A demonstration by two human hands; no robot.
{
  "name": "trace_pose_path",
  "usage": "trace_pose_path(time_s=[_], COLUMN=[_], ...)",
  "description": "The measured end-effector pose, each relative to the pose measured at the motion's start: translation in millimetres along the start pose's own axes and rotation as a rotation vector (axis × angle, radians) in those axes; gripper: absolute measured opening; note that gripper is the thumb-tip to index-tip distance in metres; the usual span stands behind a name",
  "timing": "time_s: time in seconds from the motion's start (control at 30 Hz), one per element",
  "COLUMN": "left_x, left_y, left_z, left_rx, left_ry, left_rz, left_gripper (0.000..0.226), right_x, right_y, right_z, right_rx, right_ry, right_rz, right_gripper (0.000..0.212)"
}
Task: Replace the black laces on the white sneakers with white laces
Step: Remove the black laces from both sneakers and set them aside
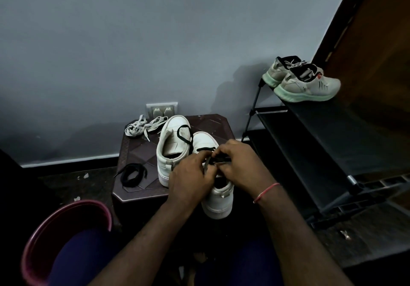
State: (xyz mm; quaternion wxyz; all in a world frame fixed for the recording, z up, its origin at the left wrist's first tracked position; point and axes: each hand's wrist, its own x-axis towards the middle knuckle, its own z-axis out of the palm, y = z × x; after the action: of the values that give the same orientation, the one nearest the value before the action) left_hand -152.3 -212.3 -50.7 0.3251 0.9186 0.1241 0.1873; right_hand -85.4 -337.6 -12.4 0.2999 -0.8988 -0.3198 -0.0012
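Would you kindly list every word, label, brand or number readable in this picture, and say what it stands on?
No text is readable.
Grey running shoe: dark side stripes and a red tab, too small to read as lettering.
White sneakers: no visible print.

The picture is dim and a little soft. The pale grey painted wall at twelve o'clock gets the most light. Dark shadows sit on it at nine and one o'clock. The white low-top sneakers look bright in the middle. Corners at five and seven o'clock go nearly black. Straight lines bend near the edges.
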Motion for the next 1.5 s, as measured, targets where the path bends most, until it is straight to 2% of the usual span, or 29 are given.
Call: trace_pose_path(time_s=[0.13, 0.2, 0.27, 0.33, 0.4, 0.47, 0.53, 0.57, 0.6, 0.67, 0.8, 0.93, 1.07, 1.13, 1.27, 1.37, 1.43, 1.5], left_x=[-1, -2, -2, -1, 0, 0, -1, -2, -2, -3, 1, 0, -2, -3, -7, -12, -15, -19], left_y=[1, 2, 2, 3, 3, 3, 1, 0, 0, 0, 1, -3, -5, -6, -7, -8, -8, -8], left_z=[-2, -4, -5, -4, -2, -2, -3, -4, -5, -5, 0, 3, 3, 5, 9, 10, 10, 9], left_rx=[0.005, -0.003, -0.014, -0.001, 0.003, -0.015, -0.038, -0.044, -0.046, -0.056, -0.106, -0.165, -0.223, -0.231, -0.188, -0.137, -0.116, -0.097], left_ry=[0.023, 0.031, 0.034, 0.035, 0.034, 0.030, 0.039, 0.044, 0.045, 0.037, 0.041, 0.025, 0.012, 0.045, 0.081, 0.077, 0.074, 0.069], left_rz=[0.011, 0.010, 0.008, 0.016, 0.022, 0.017, 0.007, 0.001, -0.006, -0.017, -0.012, -0.025, -0.128, -0.155, -0.126, -0.059, -0.010, 0.035], left_gripper=[0.035, 0.031, 0.032, 0.036, 0.040, 0.041, 0.039, 0.036, 0.035, 0.035, 0.043, 0.041, 0.047, 0.044, 0.023, 0.018, 0.019, 0.029], right_x=[6, 4, 5, 10, 13, 12, 11, 13, 14, 17, 27, 35, 40, 30, -7, -22, -22, -20], right_y=[3, 5, 8, 6, -2, -7, -8, -5, -3, -5, 0, 13, 12, 11, 6, 7, 8, 7], right_z=[8, 7, 3, -3, -3, -5, -21, -31, -44, -63, -41, -15, -8, -3, 14, 26, 29, 29], right_rx=[-0.073, 0.077, 0.362, 0.812, 1.333, 1.736, 1.963, 2.001, 1.949, 1.638, 1.037, 0.954, 0.899, 0.813, 0.615, 0.403, 0.336, 0.236], right_ry=[0.077, 0.230, 0.442, 0.553, 0.543, 0.480, 0.454, 0.462, 0.486, 0.557, 0.591, 0.548, 0.235, 0.188, 0.253, 0.168, 0.165, 0.198], right_rz=[-0.088, -0.106, -0.019, 0.132, 0.263, 0.352, 0.334, 0.281, 0.218, 0.163, 0.247, 0.229, 0.160, 0.153, 0.275, 0.325, 0.348, 0.326], right_gripper=[0.016, 0.020, 0.021, 0.013, 0.016, 0.021, 0.028, 0.031, 0.032, 0.025, 0.015, 0.007, 0.039, 0.047, 0.038, 0.024, 0.022, 0.015])
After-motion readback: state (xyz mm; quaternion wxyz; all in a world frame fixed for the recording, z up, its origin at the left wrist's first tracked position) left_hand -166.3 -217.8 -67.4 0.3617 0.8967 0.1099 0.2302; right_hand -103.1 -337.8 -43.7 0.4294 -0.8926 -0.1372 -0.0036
